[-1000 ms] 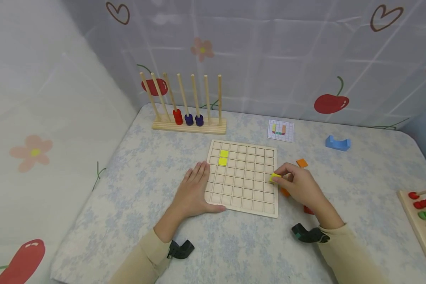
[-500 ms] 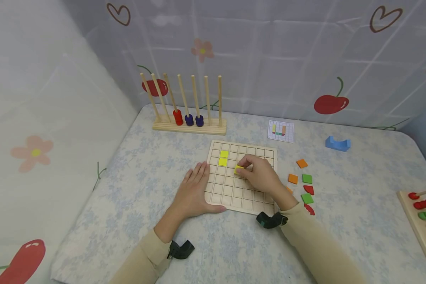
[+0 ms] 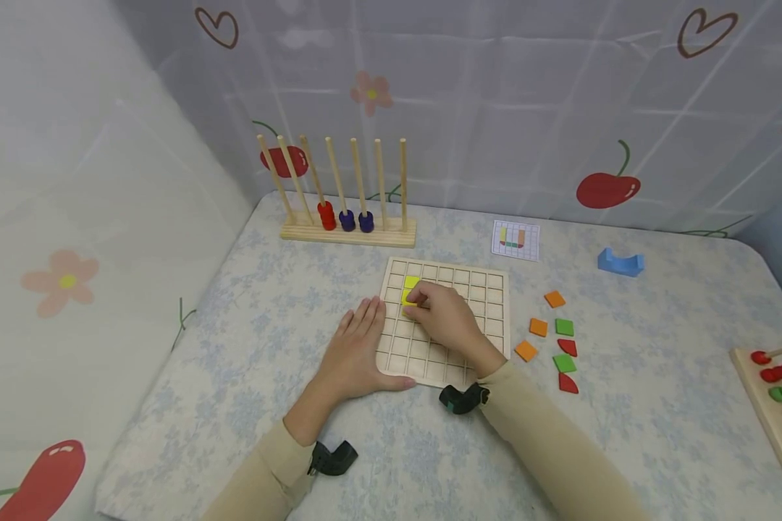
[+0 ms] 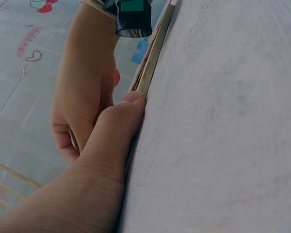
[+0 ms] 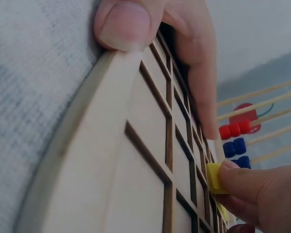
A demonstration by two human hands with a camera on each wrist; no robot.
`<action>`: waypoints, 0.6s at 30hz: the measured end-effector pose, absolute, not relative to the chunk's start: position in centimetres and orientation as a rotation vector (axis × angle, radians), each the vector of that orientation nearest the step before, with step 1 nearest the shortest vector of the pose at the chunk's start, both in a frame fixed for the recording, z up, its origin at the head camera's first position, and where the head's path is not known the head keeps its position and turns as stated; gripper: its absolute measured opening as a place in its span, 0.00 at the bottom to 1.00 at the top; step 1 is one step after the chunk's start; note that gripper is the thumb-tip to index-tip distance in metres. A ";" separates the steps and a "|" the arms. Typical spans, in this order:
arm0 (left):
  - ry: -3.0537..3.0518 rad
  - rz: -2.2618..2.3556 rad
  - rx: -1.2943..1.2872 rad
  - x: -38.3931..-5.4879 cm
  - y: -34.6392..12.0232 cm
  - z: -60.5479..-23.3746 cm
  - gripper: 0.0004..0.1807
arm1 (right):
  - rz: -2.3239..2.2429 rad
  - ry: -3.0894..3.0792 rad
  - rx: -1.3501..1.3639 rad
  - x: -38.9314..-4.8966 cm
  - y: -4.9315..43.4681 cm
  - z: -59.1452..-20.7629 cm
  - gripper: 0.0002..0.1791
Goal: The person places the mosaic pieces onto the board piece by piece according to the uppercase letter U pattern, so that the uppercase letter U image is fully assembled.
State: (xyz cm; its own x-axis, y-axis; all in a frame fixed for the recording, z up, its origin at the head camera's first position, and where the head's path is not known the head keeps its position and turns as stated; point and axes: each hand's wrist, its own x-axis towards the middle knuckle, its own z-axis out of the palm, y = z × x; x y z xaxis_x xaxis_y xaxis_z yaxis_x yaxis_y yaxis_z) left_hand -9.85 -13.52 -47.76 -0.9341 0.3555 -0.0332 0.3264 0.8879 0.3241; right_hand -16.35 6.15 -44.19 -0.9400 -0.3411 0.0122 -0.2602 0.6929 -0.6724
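My right hand (image 3: 448, 316) pinches a yellow square tile (image 5: 214, 178) between thumb and fingers, low over the wooden grid board (image 3: 434, 370). That tile is just below two yellow tiles (image 3: 412, 281) sitting one under the other in the board's second column; my fingers partly cover the lower one. Whether the pinched tile lies inside its cell cannot be told. Flat on the table, my left hand (image 3: 355, 354) rests along the board's left edge. Its thumb (image 4: 121, 116) touches the front edge near the corner.
Right of the board lie orange tiles (image 3: 538, 328), green tiles (image 3: 564, 328) and red quarter-round tiles (image 3: 568, 383). A pattern card (image 3: 516, 241) and a blue holder (image 3: 620, 263) are behind. A peg abacus (image 3: 348, 234) stands back left, a bead board (image 3: 765, 416) far right.
My right hand has carried the yellow tile leftward, from the board's right edge across to the yellow column. The loose tiles at right are uncovered. My left hand has stayed in place.
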 end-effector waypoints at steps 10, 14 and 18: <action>2.959 0.467 0.539 -9.9 -13.5 -47.7 0.78 | -1.031 2.822 -0.499 -16.4 5.7 -44.5 0.06; 2.964 0.467 0.540 -9.9 -13.5 -47.8 0.78 | -1.030 2.827 -0.532 -16.3 5.9 -44.6 0.08; 2.967 0.467 0.542 -9.9 -13.6 -47.8 0.78 | -0.961 2.852 -0.608 -16.1 6.1 -44.7 0.09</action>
State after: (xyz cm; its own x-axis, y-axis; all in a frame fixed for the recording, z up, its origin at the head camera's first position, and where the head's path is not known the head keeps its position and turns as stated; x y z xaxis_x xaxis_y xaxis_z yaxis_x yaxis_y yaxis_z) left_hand -9.87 -13.56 -47.81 -0.9331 0.3581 -0.0325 0.3308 0.8904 0.3126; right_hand -16.07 6.08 -44.68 -0.9190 -0.3901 0.0573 -0.3453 0.7259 -0.5948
